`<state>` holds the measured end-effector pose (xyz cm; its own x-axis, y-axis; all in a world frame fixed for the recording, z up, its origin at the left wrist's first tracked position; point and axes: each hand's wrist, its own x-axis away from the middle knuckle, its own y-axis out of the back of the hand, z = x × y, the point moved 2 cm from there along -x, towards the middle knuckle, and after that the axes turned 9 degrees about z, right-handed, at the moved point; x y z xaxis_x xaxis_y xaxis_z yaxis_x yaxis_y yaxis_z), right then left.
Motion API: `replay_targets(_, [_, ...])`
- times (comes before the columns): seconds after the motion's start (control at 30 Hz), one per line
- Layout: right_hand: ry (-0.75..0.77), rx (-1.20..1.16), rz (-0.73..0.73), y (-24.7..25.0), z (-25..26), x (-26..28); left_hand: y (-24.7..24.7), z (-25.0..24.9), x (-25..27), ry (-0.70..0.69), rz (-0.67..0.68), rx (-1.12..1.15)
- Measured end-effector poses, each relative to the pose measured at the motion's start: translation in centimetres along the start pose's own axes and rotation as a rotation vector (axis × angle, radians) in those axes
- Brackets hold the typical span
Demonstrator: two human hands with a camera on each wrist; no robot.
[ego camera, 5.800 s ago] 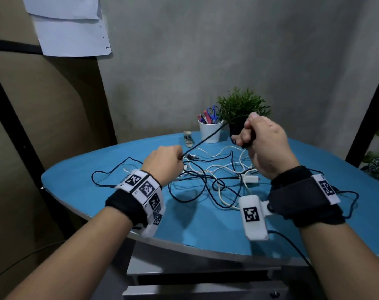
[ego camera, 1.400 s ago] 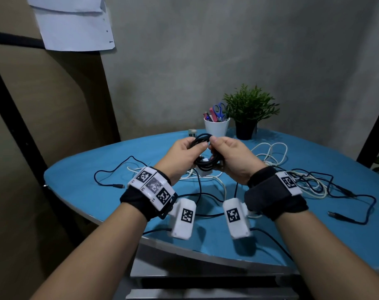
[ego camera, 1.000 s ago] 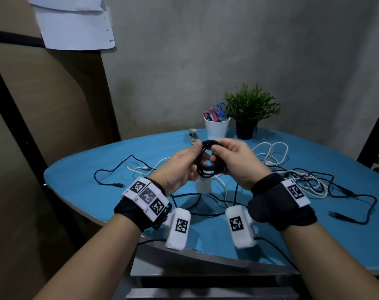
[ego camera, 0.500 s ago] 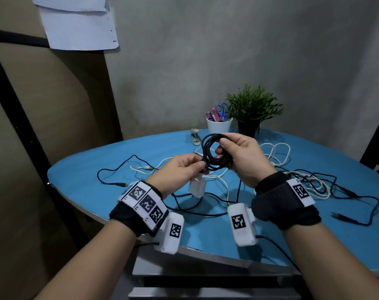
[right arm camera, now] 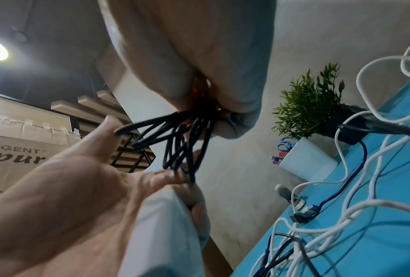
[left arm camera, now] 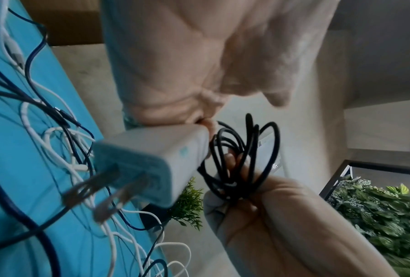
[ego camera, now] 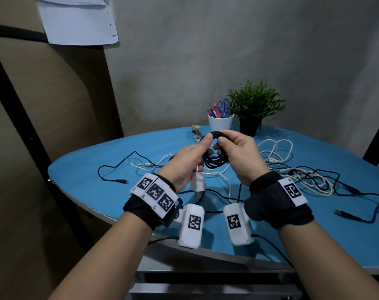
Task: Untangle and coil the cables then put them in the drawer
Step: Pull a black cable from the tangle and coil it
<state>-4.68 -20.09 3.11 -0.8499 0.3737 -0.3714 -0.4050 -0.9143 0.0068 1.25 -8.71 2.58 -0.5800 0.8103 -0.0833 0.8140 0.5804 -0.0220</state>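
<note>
both hands are raised over the blue desk (ego camera: 93,178), sharing one coiled black cable (ego camera: 214,163). the right hand (ego camera: 238,156) has its grip closed around the bundled loops, thumb pressing on top. the left hand (ego camera: 184,163) pinches the coil's upper edge with its thumb, and one white charger plug (ego camera: 197,180) with two prongs hangs below it. loose white and black cables (ego camera: 297,178) lie tangled on the desk. behind stand one white cup (ego camera: 220,124) and one potted plant (ego camera: 252,109).
</note>
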Motion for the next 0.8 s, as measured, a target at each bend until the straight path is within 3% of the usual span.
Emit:
replay_targets(0.17, [-0.048,-0.061,0.012,0.4,-0.4,0.0,0.2,0.2,0.1,-0.017,-0.027,-0.096])
replay_targets(0.43, [-0.161,0.063,0.137,0.5,-0.5,0.1,0.2,0.0,-0.2,-0.110,-0.063,-0.076])
replay_targets(0.6, [-0.282,-0.199,0.174,1.8,0.2,0.0,1.4,-0.2,-0.4,-0.121,-0.023,-0.204])
replay_targets(0.8, [-0.180,0.266,0.203,2.3,0.6,-0.5,2.2,-0.2,-0.5,-0.087,0.025,-0.503])
